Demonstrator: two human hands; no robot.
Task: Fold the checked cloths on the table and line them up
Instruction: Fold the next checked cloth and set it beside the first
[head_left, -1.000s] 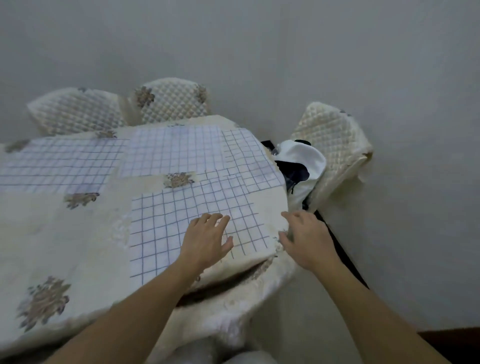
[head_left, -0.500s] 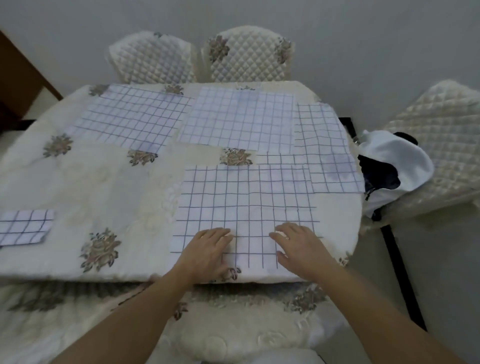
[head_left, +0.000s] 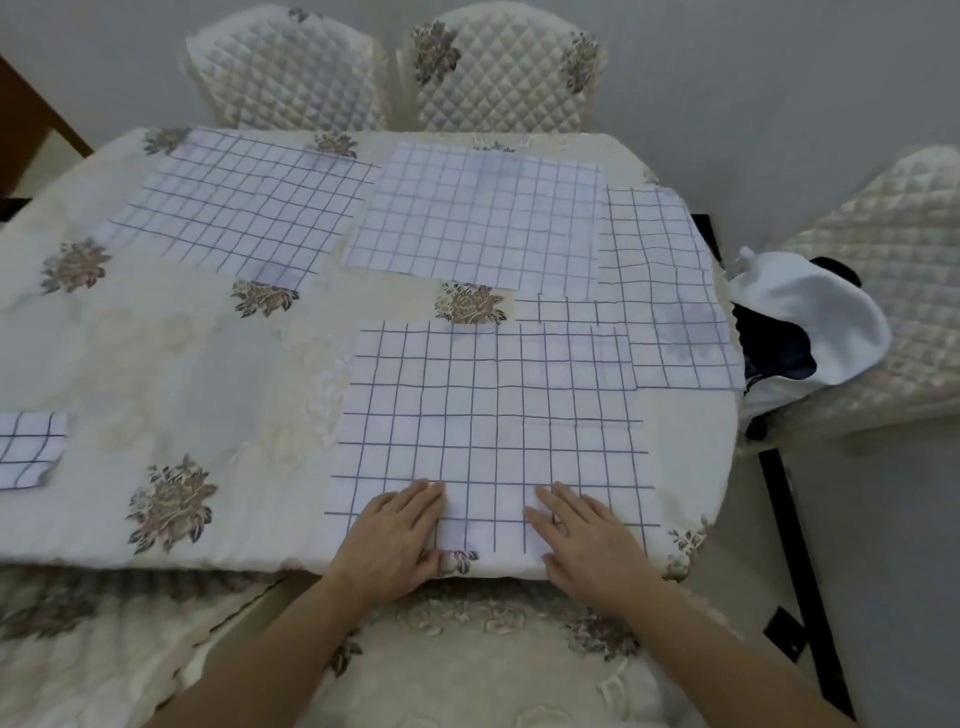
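Near the lower middle of the frame, the left hand and the right hand lie flat with straight fingers on the near edge of the nearest checked cloth. This cloth is spread on the bench, which has a cream floral cover. Three more spread cloths lie behind it: one at upper left, one at upper middle, one at right. A small folded cloth rests at the left edge.

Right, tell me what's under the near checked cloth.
The near checked cloth overlaps the right checked cloth and lies on the floral tablecloth. Both hands press its front edge. Anything beneath is hidden.
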